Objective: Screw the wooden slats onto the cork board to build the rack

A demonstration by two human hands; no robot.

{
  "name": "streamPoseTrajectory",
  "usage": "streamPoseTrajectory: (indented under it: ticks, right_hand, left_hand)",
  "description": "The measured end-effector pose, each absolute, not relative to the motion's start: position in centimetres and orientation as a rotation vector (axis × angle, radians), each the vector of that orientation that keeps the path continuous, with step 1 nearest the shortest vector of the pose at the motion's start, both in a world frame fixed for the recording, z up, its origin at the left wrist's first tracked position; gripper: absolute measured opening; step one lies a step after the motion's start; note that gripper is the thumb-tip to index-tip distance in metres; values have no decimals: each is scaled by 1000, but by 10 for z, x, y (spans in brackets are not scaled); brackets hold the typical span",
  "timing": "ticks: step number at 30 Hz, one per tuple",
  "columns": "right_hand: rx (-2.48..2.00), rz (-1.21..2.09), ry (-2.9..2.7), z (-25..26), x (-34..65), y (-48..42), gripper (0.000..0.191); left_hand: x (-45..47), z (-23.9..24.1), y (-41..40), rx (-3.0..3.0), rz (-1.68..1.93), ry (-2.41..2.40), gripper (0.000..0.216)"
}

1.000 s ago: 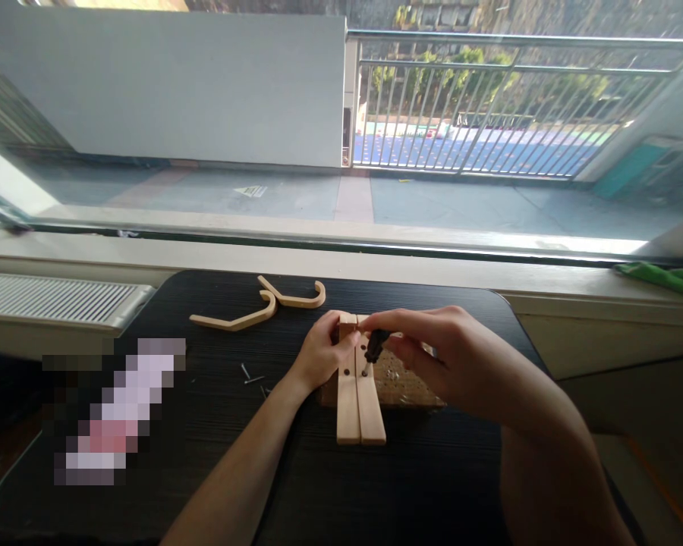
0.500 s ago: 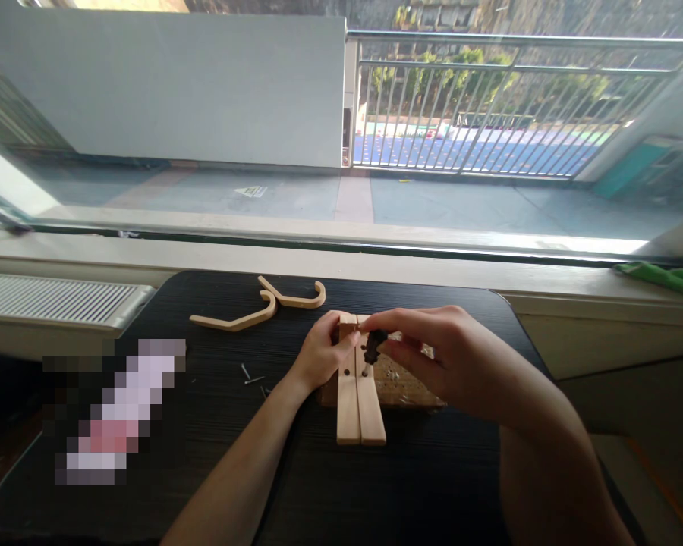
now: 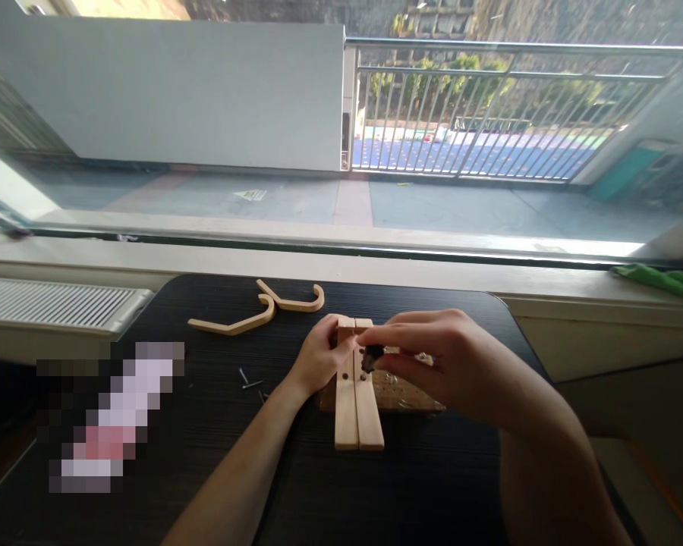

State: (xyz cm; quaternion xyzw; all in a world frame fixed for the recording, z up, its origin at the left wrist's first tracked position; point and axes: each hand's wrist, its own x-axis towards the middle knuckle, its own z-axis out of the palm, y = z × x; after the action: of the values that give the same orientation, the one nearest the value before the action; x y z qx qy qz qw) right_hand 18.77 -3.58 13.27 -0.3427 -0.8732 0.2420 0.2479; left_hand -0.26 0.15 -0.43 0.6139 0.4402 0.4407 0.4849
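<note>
The right hand (image 3: pixel 444 353) grips a dark-handled screwdriver (image 3: pixel 371 358) between thumb and fingers, its lower end at the right one of two wooden strips (image 3: pixel 347 425). The left hand (image 3: pixel 317 356) is closed about the upper left edge of these strips, which lie side by side across a brown block (image 3: pixel 413 394) on the black table (image 3: pixel 432 485). Left of the block lie loose screws (image 3: pixel 251 384); farther back, two curved wooden hooks (image 3: pixel 236 326). Behind the table runs a windowsill (image 3: pixel 404 274), bearing a green cloth (image 3: pixel 663 280) at right.
</note>
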Motion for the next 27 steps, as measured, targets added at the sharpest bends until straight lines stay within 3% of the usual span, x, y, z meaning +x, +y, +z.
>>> streamPoseTrajectory:
  ticks: [27]
  right_hand:
    - [-976, 527, -2341, 129, 183, -32, 10]
  left_hand:
    - [-2, -1, 0, 1489, 1068, 1078, 10]
